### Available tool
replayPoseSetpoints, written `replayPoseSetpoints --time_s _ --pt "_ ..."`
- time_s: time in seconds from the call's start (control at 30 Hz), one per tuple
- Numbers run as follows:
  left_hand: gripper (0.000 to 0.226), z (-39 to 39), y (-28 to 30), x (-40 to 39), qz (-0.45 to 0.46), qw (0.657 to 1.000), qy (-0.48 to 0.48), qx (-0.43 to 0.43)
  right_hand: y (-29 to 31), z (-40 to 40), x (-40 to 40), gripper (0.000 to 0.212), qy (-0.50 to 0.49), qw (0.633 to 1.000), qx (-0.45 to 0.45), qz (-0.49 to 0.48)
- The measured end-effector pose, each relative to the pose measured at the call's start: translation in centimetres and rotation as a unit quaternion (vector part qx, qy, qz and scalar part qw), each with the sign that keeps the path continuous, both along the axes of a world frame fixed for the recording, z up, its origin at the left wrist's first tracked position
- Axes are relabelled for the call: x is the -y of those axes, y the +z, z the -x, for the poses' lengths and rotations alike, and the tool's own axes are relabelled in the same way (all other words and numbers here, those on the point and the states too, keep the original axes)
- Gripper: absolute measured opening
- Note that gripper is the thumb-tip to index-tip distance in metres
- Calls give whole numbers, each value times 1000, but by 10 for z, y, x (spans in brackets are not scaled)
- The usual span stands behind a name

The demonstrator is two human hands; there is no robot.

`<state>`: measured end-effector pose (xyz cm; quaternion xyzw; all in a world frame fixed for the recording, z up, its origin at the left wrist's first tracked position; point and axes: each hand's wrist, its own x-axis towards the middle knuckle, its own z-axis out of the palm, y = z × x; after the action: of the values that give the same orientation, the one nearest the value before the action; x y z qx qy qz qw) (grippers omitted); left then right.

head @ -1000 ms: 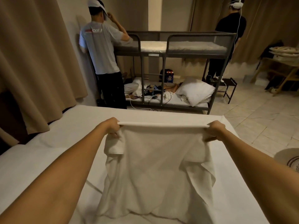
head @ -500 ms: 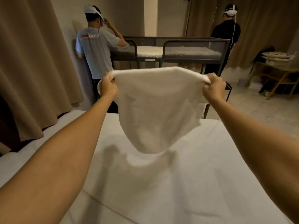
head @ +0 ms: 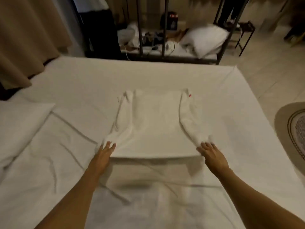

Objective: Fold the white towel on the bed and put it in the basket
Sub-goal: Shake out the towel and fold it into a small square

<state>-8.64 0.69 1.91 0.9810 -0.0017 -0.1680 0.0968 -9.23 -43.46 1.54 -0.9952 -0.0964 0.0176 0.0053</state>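
The white towel [head: 156, 123] lies spread on the white bed [head: 231, 100], its side edges rolled inward and a small red tag at its far right corner. My left hand [head: 104, 152] grips the near left corner, fingers extended over the cloth. My right hand [head: 210, 153] grips the near right corner the same way. The near edge runs taut between both hands, slightly raised, with a shadow under it. A round woven basket [head: 287, 128] stands on the floor past the bed's right side, cut off by the frame edge.
A white pillow [head: 23, 119] lies at the bed's left. Beyond the far edge stands a dark metal bunk bed [head: 164, 30] with a pillow and clutter. A person's dark legs [head: 100, 28] are by the beige curtain [head: 28, 33]. Tiled floor lies right.
The towel, held up in the air by its top corners half a second ago, has been swung down and now lies flat on the bed. My hands came down with it.
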Motion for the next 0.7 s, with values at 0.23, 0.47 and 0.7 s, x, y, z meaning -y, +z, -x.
replayPoseSetpoints --time_s 0.23,0.47,0.7 --pt "86 74 -132 -3 -4 1000 -9 -9 -132 82 -17 63 -59 993 -91 -38" --pt "88 56 -168 -15 -75 993 -52 76 -172 68 5 67 -68 997 -40 -19" --pt "75 26 -188 -39 -24 992 13 120 -179 46 25 77 -138 990 -31 -12"
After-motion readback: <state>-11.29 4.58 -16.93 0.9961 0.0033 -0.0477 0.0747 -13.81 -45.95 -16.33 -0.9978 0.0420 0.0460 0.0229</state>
